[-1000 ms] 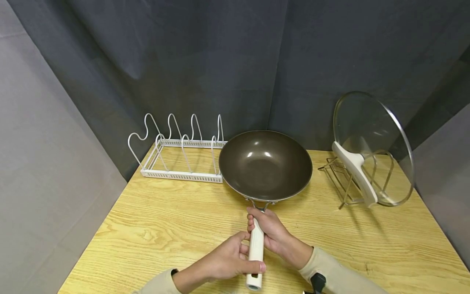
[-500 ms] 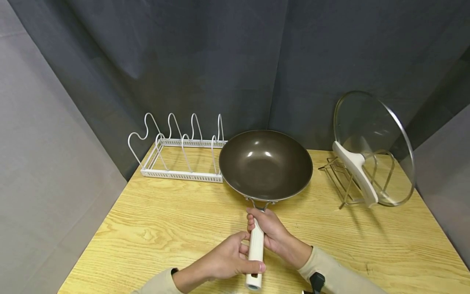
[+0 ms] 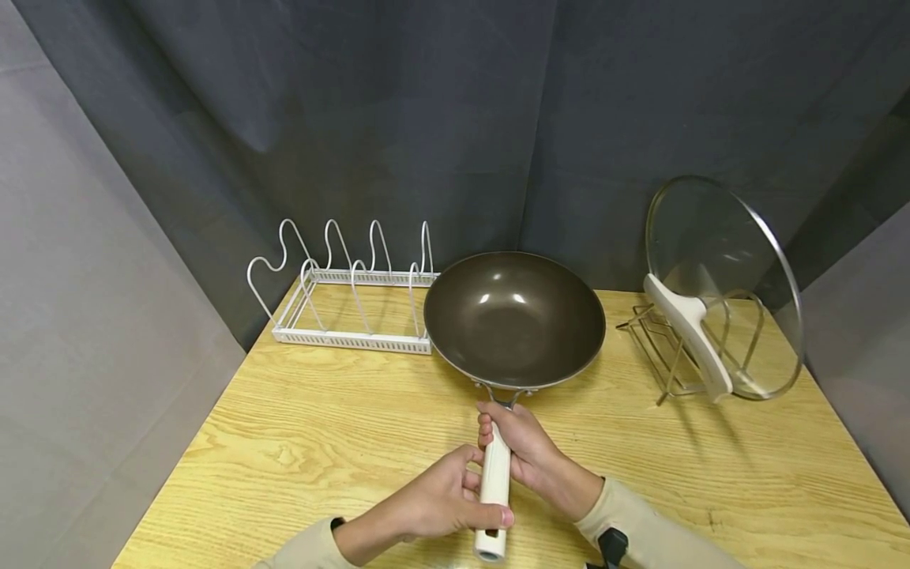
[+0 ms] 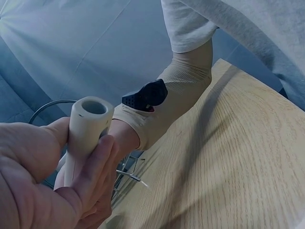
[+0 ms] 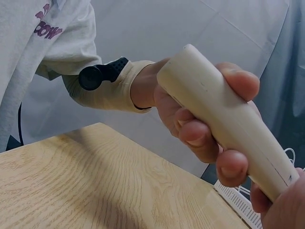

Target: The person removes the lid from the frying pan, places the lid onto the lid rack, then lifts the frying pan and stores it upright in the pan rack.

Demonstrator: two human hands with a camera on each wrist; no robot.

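A wok with a dark brown inside and a cream handle is held out in front of me, its bowl towards the back of the table. My right hand grips the handle close to the bowl. At the handle's far end, my left hand holds it between thumb and fingers. The left wrist view shows the hole in the handle's end pointing up; in the right wrist view, left fingers curl against the handle's side. Whether the wok's base touches the table is hidden.
A white wire rack with upright loops stands left of the wok, partly overlapped by its rim. To the right, a glass lid with a cream handle leans in a metal wire stand. Dark curtain hangs behind the wooden table.
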